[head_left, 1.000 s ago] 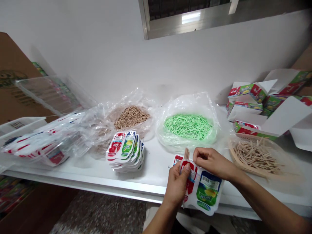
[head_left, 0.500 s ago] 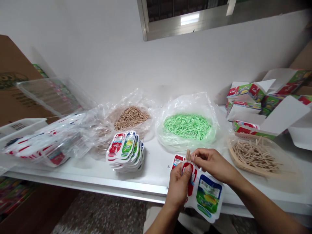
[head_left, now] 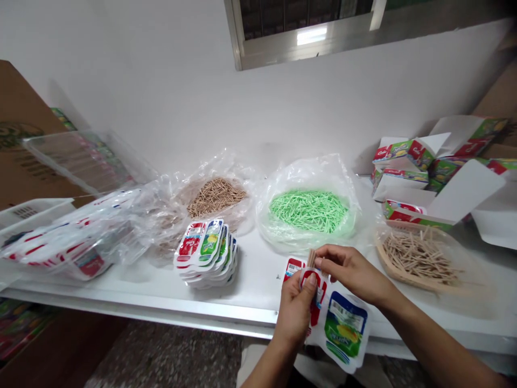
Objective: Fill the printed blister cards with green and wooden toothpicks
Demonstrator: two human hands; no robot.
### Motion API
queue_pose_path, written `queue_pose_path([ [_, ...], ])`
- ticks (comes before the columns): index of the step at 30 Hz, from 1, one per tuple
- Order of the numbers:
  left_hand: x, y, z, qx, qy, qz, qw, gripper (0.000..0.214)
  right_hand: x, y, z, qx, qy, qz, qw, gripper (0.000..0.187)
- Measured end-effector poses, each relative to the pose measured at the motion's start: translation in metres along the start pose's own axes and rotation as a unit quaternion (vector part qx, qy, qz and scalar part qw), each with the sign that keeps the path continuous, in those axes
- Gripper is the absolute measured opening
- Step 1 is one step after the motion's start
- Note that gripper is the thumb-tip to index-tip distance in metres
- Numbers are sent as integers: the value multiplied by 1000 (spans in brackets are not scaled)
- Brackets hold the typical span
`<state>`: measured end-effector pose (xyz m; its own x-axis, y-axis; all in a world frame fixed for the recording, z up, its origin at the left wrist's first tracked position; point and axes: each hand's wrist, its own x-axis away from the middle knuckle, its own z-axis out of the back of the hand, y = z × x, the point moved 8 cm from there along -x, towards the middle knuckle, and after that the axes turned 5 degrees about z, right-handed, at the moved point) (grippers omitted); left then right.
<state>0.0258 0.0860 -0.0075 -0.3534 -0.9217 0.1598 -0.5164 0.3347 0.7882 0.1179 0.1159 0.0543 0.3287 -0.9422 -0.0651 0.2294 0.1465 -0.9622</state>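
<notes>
My left hand point(head_left: 296, 310) grips a printed double pouch point(head_left: 341, 328) with a red side and a green side, thumb pressed on the red side's top. My right hand point(head_left: 350, 271) pinches a few brown wooden sticks point(head_left: 311, 257) at the mouth of the red side. Both hands are closed, just above the white table's point(head_left: 258, 275) front edge.
A stack of like pouches point(head_left: 207, 250) lies left of my hands. Behind are bags of brown sticks point(head_left: 214, 195) and green sticks point(head_left: 309, 209). A basket of wooden sticks point(head_left: 420, 257) and printed cartons point(head_left: 428, 167) sit right. A bag of pouches point(head_left: 68, 237) lies far left.
The hands and pouch stay in nearly the same place. The right hand has drawn slightly closer to the pouch mouth with the sticks. The camera tilted a little.
</notes>
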Motion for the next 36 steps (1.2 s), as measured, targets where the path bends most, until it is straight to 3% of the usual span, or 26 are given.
queue_pose_path([
  [8, 2, 1, 1, -4, -2, 10, 1000, 24, -4, 0, -2, 15, -29, 18, 999, 23],
  [13, 4, 3, -2, -5, -5, 21, 1000, 28, -5, -7, -2, 48, -7, 43, 998, 17],
  [19, 2, 1, 10, -25, 40, 15, 999, 35, 4, -2, 2, 147, -16, 15, 989, 13],
  [27, 5, 1, -3, 6, -9, 10, 1000, 27, 1, -3, -2, -30, -8, 10, 999, 23],
  [32, 7, 4, -6, 8, -13, 12, 1000, 28, -1, -2, -2, -5, 1, 9, 1000, 20],
  [36, 6, 2, 2, -8, 10, 16, 1000, 33, 3, -8, 4, 80, 1, 18, 997, 14],
])
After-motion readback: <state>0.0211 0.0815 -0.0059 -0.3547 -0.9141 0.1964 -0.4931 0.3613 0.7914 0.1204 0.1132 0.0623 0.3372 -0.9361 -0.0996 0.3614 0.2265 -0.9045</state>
